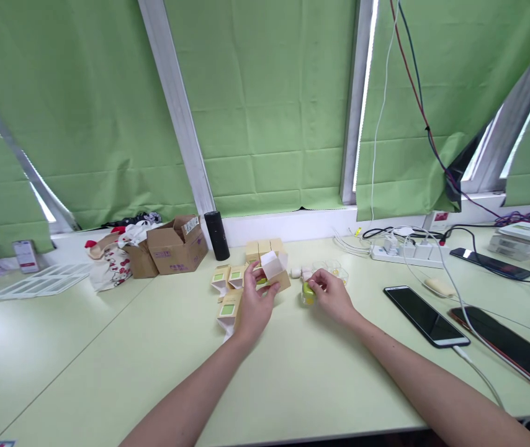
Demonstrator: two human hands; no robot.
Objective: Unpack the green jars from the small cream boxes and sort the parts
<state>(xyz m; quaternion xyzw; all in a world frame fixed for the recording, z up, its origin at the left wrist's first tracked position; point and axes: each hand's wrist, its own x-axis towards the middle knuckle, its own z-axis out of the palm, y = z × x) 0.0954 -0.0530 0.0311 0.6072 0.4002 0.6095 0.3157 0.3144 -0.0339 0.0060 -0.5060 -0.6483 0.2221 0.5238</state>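
My left hand (256, 304) is closed round a small cream paper box (283, 282) whose white-lined flap stands open at the top. In my right hand (332, 297) is a small clear jar (307, 294) with a yellow-green top, pinched between thumb and fingers just right of the box. More small boxes (228, 310) with green windows and open flaps stand left of my left hand. Behind it are several closed cream boxes (258, 249). Past my right hand lie clear round containers (337, 270) and a few small pale pieces (296, 272), partly hidden.
A black cylinder (217, 236) and cardboard boxes (179, 245) stand at the back left, beside a printed cloth bag (110, 264) and white trays (44, 282). To the right are phones (426, 315), charging cables and a power strip (407, 253). Green blinds (269, 105) hang behind the table.
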